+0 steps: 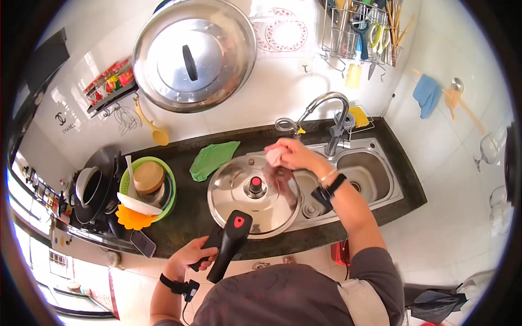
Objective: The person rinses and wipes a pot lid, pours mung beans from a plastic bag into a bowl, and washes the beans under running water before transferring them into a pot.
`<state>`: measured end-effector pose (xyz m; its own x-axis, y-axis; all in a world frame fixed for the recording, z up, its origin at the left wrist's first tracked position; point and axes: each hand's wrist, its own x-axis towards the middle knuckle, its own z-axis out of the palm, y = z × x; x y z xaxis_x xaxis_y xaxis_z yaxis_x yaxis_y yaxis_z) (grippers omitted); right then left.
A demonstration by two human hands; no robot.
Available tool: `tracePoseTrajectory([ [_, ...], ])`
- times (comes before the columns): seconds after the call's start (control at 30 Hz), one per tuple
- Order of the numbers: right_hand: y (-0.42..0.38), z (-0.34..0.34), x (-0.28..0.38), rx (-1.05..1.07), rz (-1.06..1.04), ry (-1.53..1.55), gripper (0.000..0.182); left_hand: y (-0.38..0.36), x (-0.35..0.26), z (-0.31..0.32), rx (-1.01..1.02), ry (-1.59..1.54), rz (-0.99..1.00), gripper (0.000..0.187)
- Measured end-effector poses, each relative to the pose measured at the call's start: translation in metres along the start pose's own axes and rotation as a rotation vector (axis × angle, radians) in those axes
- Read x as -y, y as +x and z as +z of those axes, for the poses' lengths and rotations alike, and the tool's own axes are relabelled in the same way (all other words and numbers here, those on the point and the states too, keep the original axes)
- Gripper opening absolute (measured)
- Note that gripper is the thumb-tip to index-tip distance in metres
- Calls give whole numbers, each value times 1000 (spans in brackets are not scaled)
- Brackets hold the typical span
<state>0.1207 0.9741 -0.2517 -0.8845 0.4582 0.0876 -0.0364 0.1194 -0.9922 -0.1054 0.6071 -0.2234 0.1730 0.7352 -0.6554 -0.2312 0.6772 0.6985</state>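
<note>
My left hand is wrapped round the black handle of a pan, near the counter's front edge. The handle has a red mark at its end. A shiny round metal lid with a black and red knob lies beyond it, partly over the left sink basin. Above the lid's far right edge, my right hand is closed round something pale pink, blurred and partly hidden by the fingers. Left of the lid, a green cloth lies on the dark counter.
The steel sink and faucet are at the right. A green basin of bowls, a phone and a black wok are at the left. A large lid and a utensil rack hang on the wall.
</note>
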Motion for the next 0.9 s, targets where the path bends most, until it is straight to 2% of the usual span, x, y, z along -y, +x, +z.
tracePoseTrajectory([
  [0.07,-18,30,-12,-10,-438,-804,50,4,4,-5,-7,-16,-8,17],
  [0.1,-32,41,-3,-66,-174,-625,48,4,6,-5,-8,6,8,17],
  [0.13,-35,38,-13,-111,-124,-521,42,3,3,-3,-7,28,28,18],
  [0.2,-42,34,9,-193,397,-158,43,3,-1,3,10,-23,24,18],
  [0.23,-51,36,11,-336,315,-113,27,3,-2,4,14,-8,31,18],
  [0.27,-54,41,-10,-339,308,-119,27,2,-4,5,15,9,44,18],
  [0.33,-52,49,-71,-724,-315,-507,28,2,-8,8,-9,23,56,19],
  [0.37,-71,72,-33,-750,-300,-499,29,3,-4,4,16,-12,58,19],
  [0.43,-90,100,-37,-937,-242,-710,27,3,4,-1,39,-54,62,18],
  [0.47,-101,114,-37,-932,-252,-702,27,3,3,0,28,-54,69,18],
  [0.57,-111,144,-13,-878,-311,-726,25,2,7,1,-1,-33,48,17],
  [0.63,-109,161,28,-678,-403,-138,23,4,11,-4,0,20,71,17],
  [0.67,-95,157,64,-492,-566,-420,32,4,11,-4,27,94,88,17],
  [0.7,-77,163,96,-445,-738,-647,33,2,7,0,30,98,103,17],
  [0.73,-52,169,110,-354,-781,-698,36,2,6,3,26,87,98,17],
  [0.77,-27,174,128,-260,-924,-775,33,2,4,5,38,65,122,17],
  [0.8,-5,180,118,-258,-922,-774,33,3,6,3,49,62,134,17],
  [0.87,27,190,91,179,-371,-1210,22,4,9,0,72,54,157,17],
  [0.9,26,197,84,177,-384,-1318,17,6,14,-4,90,1,176,18],
])
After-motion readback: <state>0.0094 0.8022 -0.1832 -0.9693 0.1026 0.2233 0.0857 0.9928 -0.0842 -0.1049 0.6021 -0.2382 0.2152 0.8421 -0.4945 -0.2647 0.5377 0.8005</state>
